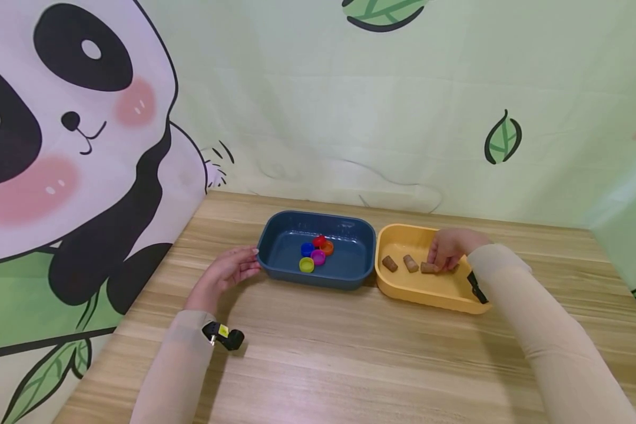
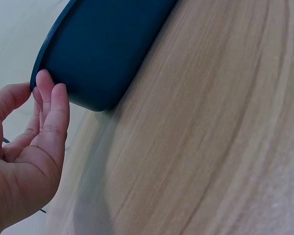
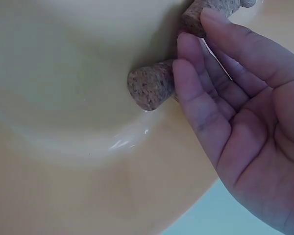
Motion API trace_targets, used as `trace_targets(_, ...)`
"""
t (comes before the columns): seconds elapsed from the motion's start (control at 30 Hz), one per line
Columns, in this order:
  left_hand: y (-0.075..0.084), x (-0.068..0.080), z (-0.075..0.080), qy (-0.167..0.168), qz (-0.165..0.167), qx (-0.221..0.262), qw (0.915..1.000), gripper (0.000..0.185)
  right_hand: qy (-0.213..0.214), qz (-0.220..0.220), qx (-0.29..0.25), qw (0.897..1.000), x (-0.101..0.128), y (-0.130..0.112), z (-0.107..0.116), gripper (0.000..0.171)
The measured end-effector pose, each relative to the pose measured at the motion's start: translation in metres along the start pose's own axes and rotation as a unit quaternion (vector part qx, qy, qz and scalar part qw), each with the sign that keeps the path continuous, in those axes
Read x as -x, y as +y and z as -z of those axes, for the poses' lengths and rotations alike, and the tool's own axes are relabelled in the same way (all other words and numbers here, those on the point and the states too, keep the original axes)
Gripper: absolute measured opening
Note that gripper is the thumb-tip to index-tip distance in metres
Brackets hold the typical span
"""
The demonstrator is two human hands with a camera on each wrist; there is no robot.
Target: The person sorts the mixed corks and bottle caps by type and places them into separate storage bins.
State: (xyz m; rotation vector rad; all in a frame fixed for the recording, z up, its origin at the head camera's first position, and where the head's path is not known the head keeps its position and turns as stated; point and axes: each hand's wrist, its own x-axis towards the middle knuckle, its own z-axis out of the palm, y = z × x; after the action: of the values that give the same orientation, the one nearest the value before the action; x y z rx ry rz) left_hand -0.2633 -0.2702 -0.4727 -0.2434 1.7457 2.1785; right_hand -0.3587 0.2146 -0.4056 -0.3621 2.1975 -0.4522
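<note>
My left hand (image 1: 232, 272) is at the left end of a dark blue tray (image 1: 275, 272), thumb and fingertips holding its rim at the corner in the left wrist view. Inside this tray lie several small coloured caps, among them a yellow cap (image 1: 307, 265) and a magenta cap (image 1: 318, 257). My right hand (image 1: 450, 248) reaches down into a yellow tray (image 1: 424, 298) and pinches a brown cork (image 3: 193, 20) between thumb and fingers. Another cork (image 3: 151, 85) lies beside the fingertips. To the left in the tray are a dark cork (image 1: 389, 263) and a lighter cork (image 1: 410, 263).
The two trays stand side by side on a wooden table (image 1: 318, 353), their ends nearly meeting. Behind them rises a pale green cloth backdrop (image 1: 307, 118) with a panda print (image 1: 100, 135) at left. A small black camera (image 1: 228, 337) is strapped to my left wrist.
</note>
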Motion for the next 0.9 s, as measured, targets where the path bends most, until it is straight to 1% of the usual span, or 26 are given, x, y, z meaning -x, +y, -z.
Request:
trace_targets(0.1, 0.0, 0.001, -0.001, -0.007, -0.005, 0.004, 1.0, 0.016, 0.008, -0.003, 0.012, 1.0, 0.001, -0.001, -0.001, 0.017)
trace_targets(0.27, 0.001, 0.002, -0.002, -0.004, -0.004, 0.0, 1.0, 0.012, 0.02, -0.008, 0.022, 1.0, 0.002, -0.002, -0.001, 0.014)
trace_targets(0.57, 0.003, 0.002, 0.0, -0.005, -0.004, 0.002, 1.0, 0.011, 0.014, -0.003, 0.038, 0.999, 0.004, -0.002, 0.005, 0.019)
trace_targets(0.73, 0.003, 0.002, 0.001, -0.006, -0.001, 0.004, 1.0, 0.011, 0.011, 0.015, 0.026, 0.999, 0.008, -0.001, 0.01, 0.018)
trace_targets(0.83, 0.002, 0.001, 0.0, -0.006, -0.001, 0.005, 1.0, 0.011, 0.015, 0.035, 0.018, 0.999, 0.017, 0.001, 0.015, 0.023)
trace_targets(0.9, 0.002, 0.001, -0.001, -0.003, 0.001, 0.003, 1.0, 0.01, 0.021, 0.048, 0.023, 0.998, 0.026, 0.0, 0.019, 0.026)
